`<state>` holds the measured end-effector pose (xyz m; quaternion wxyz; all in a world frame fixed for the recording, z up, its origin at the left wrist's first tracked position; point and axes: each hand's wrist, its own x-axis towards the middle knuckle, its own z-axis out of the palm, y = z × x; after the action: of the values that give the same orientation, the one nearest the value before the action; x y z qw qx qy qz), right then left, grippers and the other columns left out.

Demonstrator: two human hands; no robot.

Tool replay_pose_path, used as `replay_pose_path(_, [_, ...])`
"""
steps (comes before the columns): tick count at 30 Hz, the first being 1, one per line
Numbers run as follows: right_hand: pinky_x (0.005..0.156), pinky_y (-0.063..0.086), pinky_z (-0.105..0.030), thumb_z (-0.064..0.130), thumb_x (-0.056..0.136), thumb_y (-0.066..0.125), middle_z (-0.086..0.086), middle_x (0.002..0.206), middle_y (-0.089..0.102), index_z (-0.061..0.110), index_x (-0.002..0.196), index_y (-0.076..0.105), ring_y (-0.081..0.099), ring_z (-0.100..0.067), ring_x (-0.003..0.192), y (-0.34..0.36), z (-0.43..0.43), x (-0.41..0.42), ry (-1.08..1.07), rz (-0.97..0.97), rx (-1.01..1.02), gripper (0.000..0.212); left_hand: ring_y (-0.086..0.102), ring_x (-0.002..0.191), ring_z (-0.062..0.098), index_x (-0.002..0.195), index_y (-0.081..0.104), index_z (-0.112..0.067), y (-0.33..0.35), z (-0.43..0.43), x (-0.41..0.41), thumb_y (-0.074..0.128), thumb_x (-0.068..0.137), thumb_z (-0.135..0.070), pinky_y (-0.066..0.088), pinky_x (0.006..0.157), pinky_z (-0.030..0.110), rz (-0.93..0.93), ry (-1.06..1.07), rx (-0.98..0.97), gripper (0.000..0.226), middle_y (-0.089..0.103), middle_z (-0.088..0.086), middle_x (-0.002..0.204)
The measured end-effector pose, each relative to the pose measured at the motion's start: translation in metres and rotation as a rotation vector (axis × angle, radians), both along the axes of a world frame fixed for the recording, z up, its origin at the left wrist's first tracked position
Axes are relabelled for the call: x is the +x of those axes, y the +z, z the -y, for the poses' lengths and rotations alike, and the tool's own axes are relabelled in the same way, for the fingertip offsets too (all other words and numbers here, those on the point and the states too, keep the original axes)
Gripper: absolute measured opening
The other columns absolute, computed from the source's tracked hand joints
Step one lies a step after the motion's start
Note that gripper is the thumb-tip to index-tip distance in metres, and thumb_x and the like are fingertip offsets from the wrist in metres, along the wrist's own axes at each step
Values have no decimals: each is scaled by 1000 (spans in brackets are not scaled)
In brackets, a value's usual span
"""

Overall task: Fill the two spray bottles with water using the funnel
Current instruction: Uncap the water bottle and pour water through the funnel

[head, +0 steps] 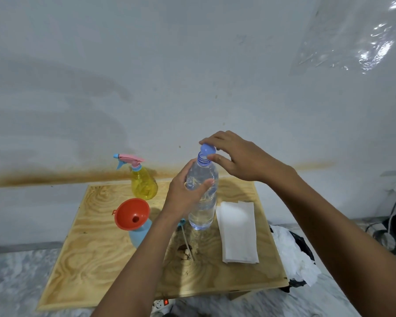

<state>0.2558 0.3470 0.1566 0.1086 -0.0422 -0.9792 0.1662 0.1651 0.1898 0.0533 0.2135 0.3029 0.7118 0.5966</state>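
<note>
1 head-worn wide view looks forward and down, near the table (96, 259)

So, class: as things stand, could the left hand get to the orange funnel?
Probably yes, but not freely: the left hand grips the water bottle and must let go first. The funnel sits nearby in the blue bottle, nothing between.
</note>
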Motion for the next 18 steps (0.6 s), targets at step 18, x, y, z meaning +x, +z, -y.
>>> replay_pose_path(18, [80, 47, -28, 39, 86, 68, 0, 108, 68, 20, 115, 68, 63, -19, 99, -264, 70, 64, -506, 227, -444, 35, 59, 120, 1, 142, 50, -29, 0, 1, 1, 79, 81, -40, 49, 106, 40, -46, 17, -42, 68, 64, -15, 131])
